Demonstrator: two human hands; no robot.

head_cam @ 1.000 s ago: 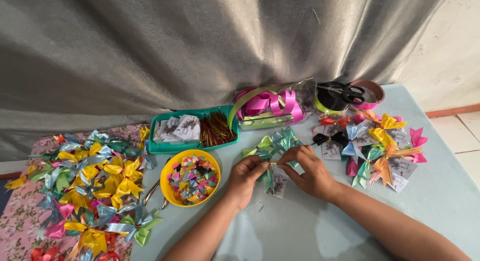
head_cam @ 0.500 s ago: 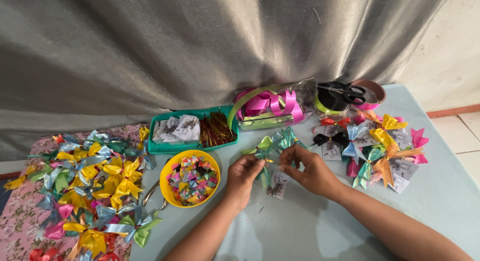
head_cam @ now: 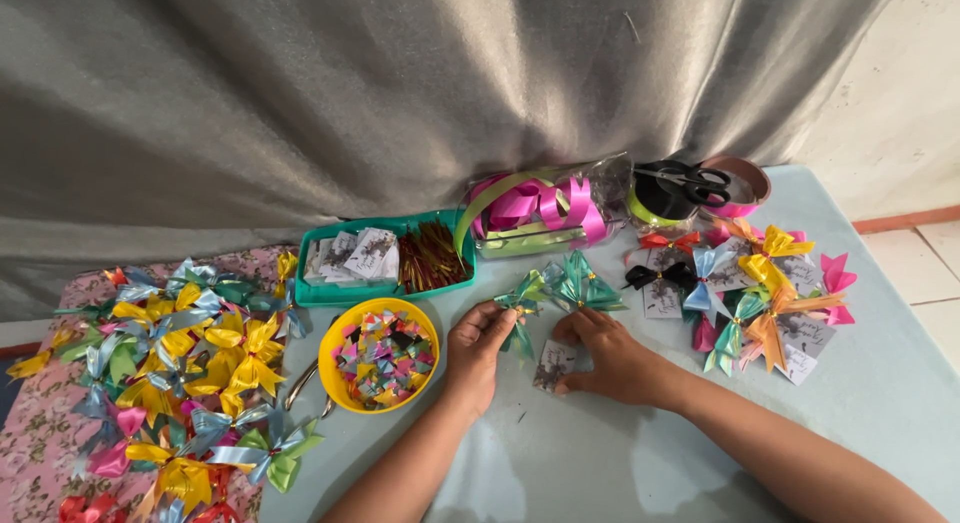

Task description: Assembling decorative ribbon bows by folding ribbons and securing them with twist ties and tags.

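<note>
My left hand (head_cam: 475, 351) pinches a small green ribbon bow (head_cam: 522, 305) just above the pale blue table (head_cam: 560, 463). My right hand (head_cam: 610, 358) rests on the table with its fingers on a small printed card (head_cam: 553, 364). A second teal-green bow (head_cam: 583, 284) lies just beyond my right hand. A yellow bowl (head_cam: 334, 368) full of small colourful pieces sits left of my left hand.
A green tray (head_cam: 330, 295) holds cards and brown twist ties. Behind are pink and green ribbon rolls (head_cam: 530, 208) and scissors (head_cam: 690, 180) on ribbon spools. Finished bows with cards (head_cam: 765, 293) lie at right, a heap of loose bows (head_cam: 180, 363) at left. A grey curtain hangs behind.
My right hand has come down off the green bow onto the small card on the table. My left hand still holds the bow, slightly lifted.
</note>
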